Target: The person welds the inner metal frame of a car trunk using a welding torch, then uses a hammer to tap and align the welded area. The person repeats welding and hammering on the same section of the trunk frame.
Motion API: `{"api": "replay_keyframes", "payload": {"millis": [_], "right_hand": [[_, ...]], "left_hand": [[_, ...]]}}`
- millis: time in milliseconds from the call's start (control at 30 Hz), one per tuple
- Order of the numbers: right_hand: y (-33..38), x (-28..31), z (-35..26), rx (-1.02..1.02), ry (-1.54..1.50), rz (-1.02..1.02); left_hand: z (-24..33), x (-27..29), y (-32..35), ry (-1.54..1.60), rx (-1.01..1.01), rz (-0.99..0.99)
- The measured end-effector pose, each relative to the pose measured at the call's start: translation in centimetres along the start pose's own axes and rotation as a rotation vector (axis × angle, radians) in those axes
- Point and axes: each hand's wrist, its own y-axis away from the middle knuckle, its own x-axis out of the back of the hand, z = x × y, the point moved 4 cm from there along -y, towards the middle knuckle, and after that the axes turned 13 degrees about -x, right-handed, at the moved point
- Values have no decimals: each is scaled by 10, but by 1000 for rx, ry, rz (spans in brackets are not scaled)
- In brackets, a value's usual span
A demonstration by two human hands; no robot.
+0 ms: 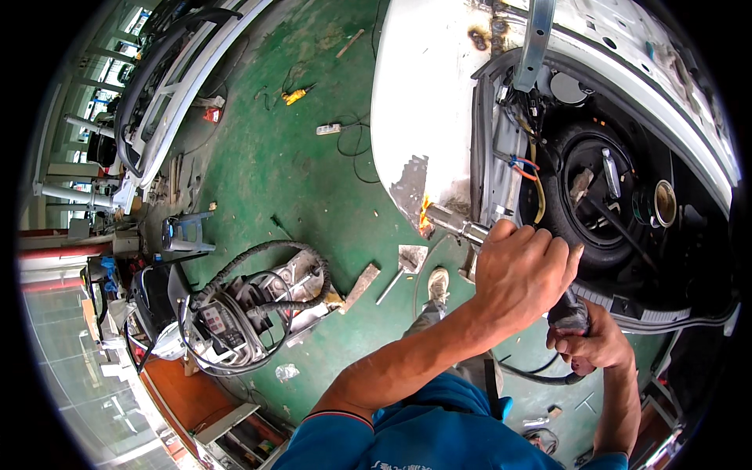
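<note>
My left hand [523, 270] grips the body of a metal torch-like tool [456, 222] whose nozzle points at a small orange flame [425, 213] on the bare-metal corner of a white car rear panel [423, 102]. My right hand [592, 342] is closed on the tool's dark rear handle [568, 313], from which a black hose [540, 376] curves away. The hands sit just left of the open trunk well with a spare tyre [583, 196].
On the green floor lie a welding machine with coiled cables [243, 309], a blue stool [184, 233], a scraper [403, 266], a wooden block [360, 286], a yellow tool [295, 95] and a power strip [329, 128]. Another white car body [172, 86] stands at the far left.
</note>
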Motion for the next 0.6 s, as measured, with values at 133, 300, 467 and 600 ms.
{"api": "replay_keyframes", "payload": {"millis": [133, 300, 467, 600], "right_hand": [[-2, 1, 4, 7, -13, -12], [1, -4, -6, -67, -18, 11], [-3, 0, 1, 23, -31, -44], [0, 1, 0, -10, -11, -4]], "left_hand": [[0, 0, 0, 6, 4, 3], [0, 1, -1, 10, 46, -19], [0, 1, -1, 5, 16, 11], [3, 1, -1, -1, -4, -5]]}}
